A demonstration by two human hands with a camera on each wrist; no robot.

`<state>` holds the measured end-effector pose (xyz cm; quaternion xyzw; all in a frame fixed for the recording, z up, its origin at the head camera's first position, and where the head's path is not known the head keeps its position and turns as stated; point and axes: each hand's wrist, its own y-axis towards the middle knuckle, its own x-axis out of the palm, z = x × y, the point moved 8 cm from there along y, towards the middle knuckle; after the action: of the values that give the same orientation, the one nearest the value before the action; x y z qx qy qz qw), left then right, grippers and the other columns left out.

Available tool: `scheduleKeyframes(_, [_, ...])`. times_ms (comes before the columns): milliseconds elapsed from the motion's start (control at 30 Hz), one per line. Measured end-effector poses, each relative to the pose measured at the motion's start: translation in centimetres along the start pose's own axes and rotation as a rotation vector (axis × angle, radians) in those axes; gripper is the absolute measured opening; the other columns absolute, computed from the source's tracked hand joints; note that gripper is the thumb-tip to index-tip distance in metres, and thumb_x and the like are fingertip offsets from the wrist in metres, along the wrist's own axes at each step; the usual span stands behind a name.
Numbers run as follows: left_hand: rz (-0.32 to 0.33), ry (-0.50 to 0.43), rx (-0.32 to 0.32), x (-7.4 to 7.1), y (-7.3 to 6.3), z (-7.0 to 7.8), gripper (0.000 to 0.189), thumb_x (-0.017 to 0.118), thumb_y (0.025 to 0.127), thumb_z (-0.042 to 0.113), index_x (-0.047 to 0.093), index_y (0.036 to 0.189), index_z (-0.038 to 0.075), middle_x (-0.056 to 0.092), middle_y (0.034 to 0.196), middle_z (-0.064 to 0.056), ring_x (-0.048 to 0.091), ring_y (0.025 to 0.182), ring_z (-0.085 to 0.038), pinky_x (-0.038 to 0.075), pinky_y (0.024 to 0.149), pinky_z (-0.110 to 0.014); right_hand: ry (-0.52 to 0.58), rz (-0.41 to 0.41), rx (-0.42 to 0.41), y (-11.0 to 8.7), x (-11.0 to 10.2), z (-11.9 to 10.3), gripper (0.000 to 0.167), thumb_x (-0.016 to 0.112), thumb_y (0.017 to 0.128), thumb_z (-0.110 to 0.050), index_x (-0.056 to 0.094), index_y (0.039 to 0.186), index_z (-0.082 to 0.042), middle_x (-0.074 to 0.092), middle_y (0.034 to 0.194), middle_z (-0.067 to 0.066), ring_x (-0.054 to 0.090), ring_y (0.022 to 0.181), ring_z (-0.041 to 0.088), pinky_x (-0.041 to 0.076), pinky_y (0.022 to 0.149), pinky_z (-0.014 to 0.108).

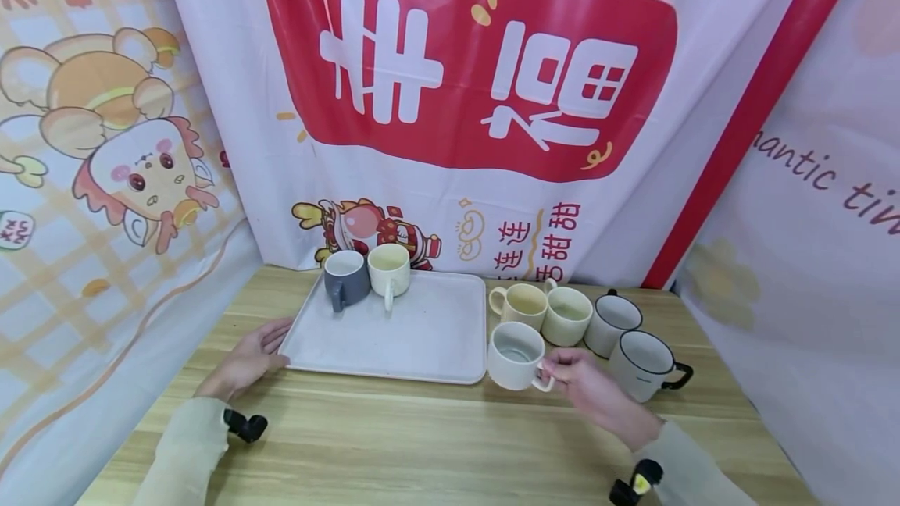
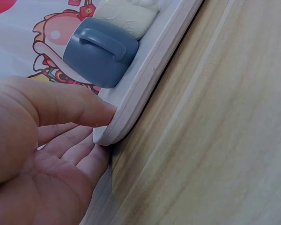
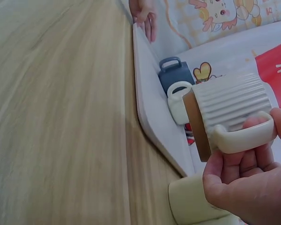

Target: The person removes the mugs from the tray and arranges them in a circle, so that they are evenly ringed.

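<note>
The right hand grasps the ribbed white mug by its handle, thumb and fingers closed about the loop; this hold probably keeps the rim and body unobstructed. The mug is raised clear of the desk, beside the right edge of the white tray, its unglazed base exposed in the right wrist view. The left hand pinches the tray at its near left corner, thumb on the rim and fingers below, presumably to steady it. On the tray, the grey mug and the cream mug stand side by side at the far left, an arrangement that appears to leave the remaining surface accessible. To the right of the tray, a yellow mug, a pale green mug and two dark-rimmed white mugs stand closely grouped. The desk has a light wood-grain surface. A red-and-white printed cloth hangs behind it; patterned sheets enclose both sides.
</note>
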<state>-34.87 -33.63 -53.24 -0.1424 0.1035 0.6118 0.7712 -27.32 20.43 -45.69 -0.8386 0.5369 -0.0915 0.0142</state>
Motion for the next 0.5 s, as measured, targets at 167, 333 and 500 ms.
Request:
scheduleKeyframes(167, [0.003,0.024,-0.011,-0.1,0.0,0.0,0.088,0.063,0.092,-0.010,0.013,0.165,-0.010,0.015,0.171,-0.036,0.018,0.158,-0.055,0.034,0.124,-0.044,-0.053,-0.056,-0.003,-3.4,-2.5,0.6,0.023,0.054,0.105,-0.004,0.071,0.095,-0.016,0.069,0.092,-0.009,0.061,0.092,0.007,0.054,0.086,0.018])
scheduleKeyframes(333, [0.010,0.038,-0.023,-0.2,0.0,-0.1,0.087,0.063,0.092,-0.009,0.014,0.165,-0.009,0.015,0.172,-0.035,0.019,0.159,-0.054,0.035,0.124,-0.041,-0.077,-0.100,-0.020,-6.4,-5.0,1.2,0.027,0.049,0.108,-0.004,0.072,0.100,-0.016,0.069,0.095,-0.011,0.059,0.092,0.003,0.051,0.083,0.015])
scheduleKeyframes(500, [0.006,0.011,-0.002,-0.2,0.0,0.0,0.087,0.062,0.092,-0.011,0.013,0.164,-0.011,0.015,0.171,-0.037,0.018,0.158,-0.055,0.041,0.121,-0.030,-0.050,-0.129,-0.050,-9.0,-7.4,2.1,0.033,0.043,0.109,-0.001,0.072,0.103,-0.015,0.070,0.099,-0.012,0.060,0.095,0.003,0.050,0.086,0.016])
